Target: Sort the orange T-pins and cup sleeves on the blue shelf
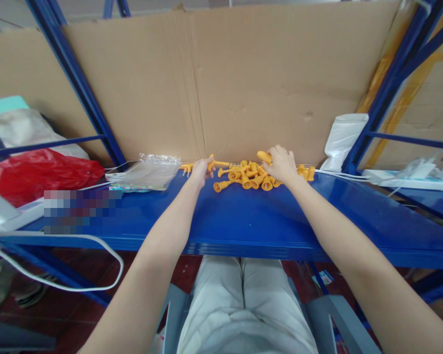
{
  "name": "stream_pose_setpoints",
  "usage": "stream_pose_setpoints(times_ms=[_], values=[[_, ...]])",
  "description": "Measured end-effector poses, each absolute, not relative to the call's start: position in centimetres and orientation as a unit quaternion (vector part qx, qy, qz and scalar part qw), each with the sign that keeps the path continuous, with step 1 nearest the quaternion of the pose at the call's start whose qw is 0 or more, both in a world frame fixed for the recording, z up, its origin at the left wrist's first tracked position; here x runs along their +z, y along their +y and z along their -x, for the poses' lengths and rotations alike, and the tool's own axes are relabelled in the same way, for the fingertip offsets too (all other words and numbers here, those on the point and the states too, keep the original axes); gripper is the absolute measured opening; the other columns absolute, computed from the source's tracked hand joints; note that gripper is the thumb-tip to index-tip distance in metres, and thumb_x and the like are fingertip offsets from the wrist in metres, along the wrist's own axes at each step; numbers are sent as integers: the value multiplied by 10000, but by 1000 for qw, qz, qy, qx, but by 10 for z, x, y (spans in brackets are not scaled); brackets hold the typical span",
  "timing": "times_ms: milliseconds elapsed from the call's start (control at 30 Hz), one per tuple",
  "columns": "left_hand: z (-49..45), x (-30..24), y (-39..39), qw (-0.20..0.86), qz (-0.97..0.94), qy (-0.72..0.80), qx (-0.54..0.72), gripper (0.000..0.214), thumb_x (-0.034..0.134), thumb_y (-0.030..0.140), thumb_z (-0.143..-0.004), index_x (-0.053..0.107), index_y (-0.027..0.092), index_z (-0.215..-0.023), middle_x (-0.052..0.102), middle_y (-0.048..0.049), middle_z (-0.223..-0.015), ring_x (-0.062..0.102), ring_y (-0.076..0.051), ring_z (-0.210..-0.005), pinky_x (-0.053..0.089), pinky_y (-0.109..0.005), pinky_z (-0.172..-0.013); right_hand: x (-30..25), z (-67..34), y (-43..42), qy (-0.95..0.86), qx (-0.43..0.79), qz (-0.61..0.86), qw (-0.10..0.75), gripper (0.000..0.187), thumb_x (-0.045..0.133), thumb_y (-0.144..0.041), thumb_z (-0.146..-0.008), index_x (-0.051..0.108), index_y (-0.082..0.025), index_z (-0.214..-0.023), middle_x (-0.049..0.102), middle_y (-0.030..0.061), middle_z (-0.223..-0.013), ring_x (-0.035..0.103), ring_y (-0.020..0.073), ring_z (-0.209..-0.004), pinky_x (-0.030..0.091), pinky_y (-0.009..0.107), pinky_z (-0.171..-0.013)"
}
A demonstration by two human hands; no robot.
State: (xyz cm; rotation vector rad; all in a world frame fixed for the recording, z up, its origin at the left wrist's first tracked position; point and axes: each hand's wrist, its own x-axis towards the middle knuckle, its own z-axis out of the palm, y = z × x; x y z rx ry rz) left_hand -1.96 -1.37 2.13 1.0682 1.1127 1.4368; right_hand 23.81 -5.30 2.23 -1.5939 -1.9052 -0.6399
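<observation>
Fingers [205, 166] of left hand [200, 173] pinch orange piece [218, 163]; right hand [281, 165] grips second piece [265, 157] atop orange pile [248, 180], far back on blue shelf [243, 216] against cardboard [262, 88], clear bag [147, 172] just left.

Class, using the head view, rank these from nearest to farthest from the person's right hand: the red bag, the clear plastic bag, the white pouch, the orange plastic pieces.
1. Orange plastic pieces: mid-shelf, right at the right hand.
2. White pouch: to the right, against the blue post.
3. Clear plastic bag: to the left, beyond the left hand.
4. Red bag: far left.
</observation>
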Motion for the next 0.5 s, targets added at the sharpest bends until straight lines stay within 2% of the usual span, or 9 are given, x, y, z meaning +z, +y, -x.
stream_pose_setpoints(times_ms=[133,267,500], values=[[17,23,-17,496,-446,461,585,278,520,204,-971,536,158,-698,523,25,-461,390,-61,-316,300,-181,-383,28,-237,-56,-689,-239,610,308,291,489,-316,-907,611,-130,-1094,601,224,-1203,522,364,-1149,418,520,-930],[16,24,-19,494,-446,466,583,280,512,195,-970,534,157,-693,521,25,-458,386,-61,-316,301,-185,-383,38,-234,-63,-660,-213,647,317,315,493,-274,-881,605,-131,-1138,608,236,-1218,533,374,-1147,438,518,-912],[15,25,-21,487,-450,471,582,280,514,187,-963,530,163,-684,517,24,-455,381,-67,-316,301,-189,-386,51,-229,-78,-628,-150,721,250,400,519,-267,-868,600,-108,-1226,681,229,-1205,609,363,-1167,436,509,-974]])
